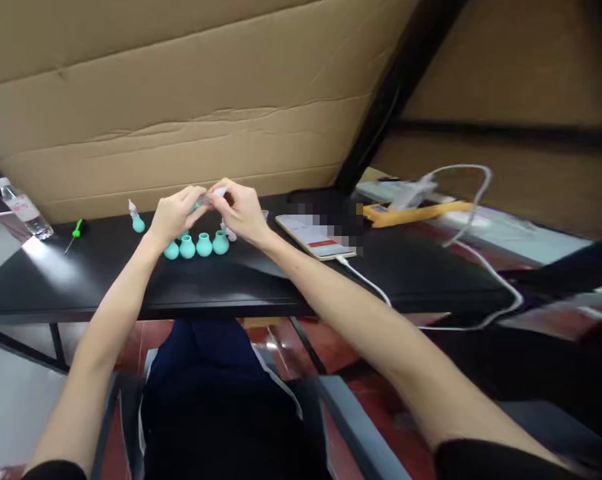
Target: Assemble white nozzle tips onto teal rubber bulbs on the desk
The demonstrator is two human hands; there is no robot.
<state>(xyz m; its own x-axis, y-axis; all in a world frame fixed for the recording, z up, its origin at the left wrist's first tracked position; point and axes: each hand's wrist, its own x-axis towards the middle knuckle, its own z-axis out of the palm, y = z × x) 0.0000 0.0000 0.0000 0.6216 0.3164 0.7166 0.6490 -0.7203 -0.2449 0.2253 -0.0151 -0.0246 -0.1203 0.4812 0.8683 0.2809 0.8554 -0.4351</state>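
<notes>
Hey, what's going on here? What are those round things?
Over a black table, a person's left hand holds a small teal bulb and the right hand a whitish piece, close together; whether they touch is too blurred to tell. Open-necked teal bulbs stand nearby in a row. Another bulb, with a pale tip, sits further left.

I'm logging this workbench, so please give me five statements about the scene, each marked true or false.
1. A white cable is plugged into the phone. True.
2. The green-handled tool lies right of the phone. False: it lies to its left.
3. The right hand pinches a whitish piece. True.
4. The left hand rests in the lap. False: it is above the black table, close to the right hand.
5. The clear bottle is at the table's left end. True.
</notes>
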